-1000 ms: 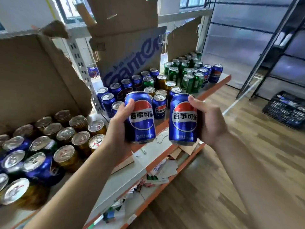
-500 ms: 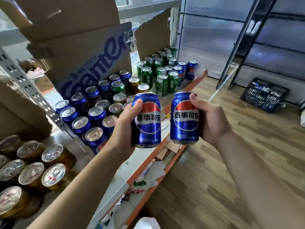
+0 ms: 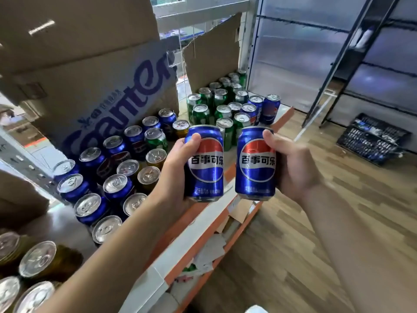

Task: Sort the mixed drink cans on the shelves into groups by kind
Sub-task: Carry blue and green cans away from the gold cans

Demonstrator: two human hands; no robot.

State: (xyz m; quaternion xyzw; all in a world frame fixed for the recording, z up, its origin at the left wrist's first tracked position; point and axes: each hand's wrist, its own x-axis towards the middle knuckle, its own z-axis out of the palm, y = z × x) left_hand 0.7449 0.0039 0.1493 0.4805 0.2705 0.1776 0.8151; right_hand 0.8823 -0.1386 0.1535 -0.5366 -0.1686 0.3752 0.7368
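Note:
My left hand [image 3: 174, 170] grips a blue Pepsi can [image 3: 206, 164] upright, and my right hand [image 3: 295, 168] grips a second blue Pepsi can [image 3: 257, 164] beside it. Both cans hang in the air just off the shelf's orange front edge [image 3: 228, 175]. On the shelf behind them stand several blue cans [image 3: 90, 159] mixed with gold cans [image 3: 149, 177] and one green can [image 3: 155, 138]. Farther right is a cluster of green cans [image 3: 200, 112] with a few blue cans [image 3: 269, 108] at its outer end. Gold cans [image 3: 38, 263] fill the near left corner.
A large cardboard box with blue lettering [image 3: 108, 105] leans over the back of the shelf, and a torn cardboard sheet [image 3: 212, 55] stands behind the green cans. Paper scraps [image 3: 209, 251] lie on the lower shelf. A black crate [image 3: 372, 138] sits on the wooden floor at right.
The view has swung right along the shelf; the gold cans slid toward the lower left. Both hands still hold their cans, now a little higher and farther apart.

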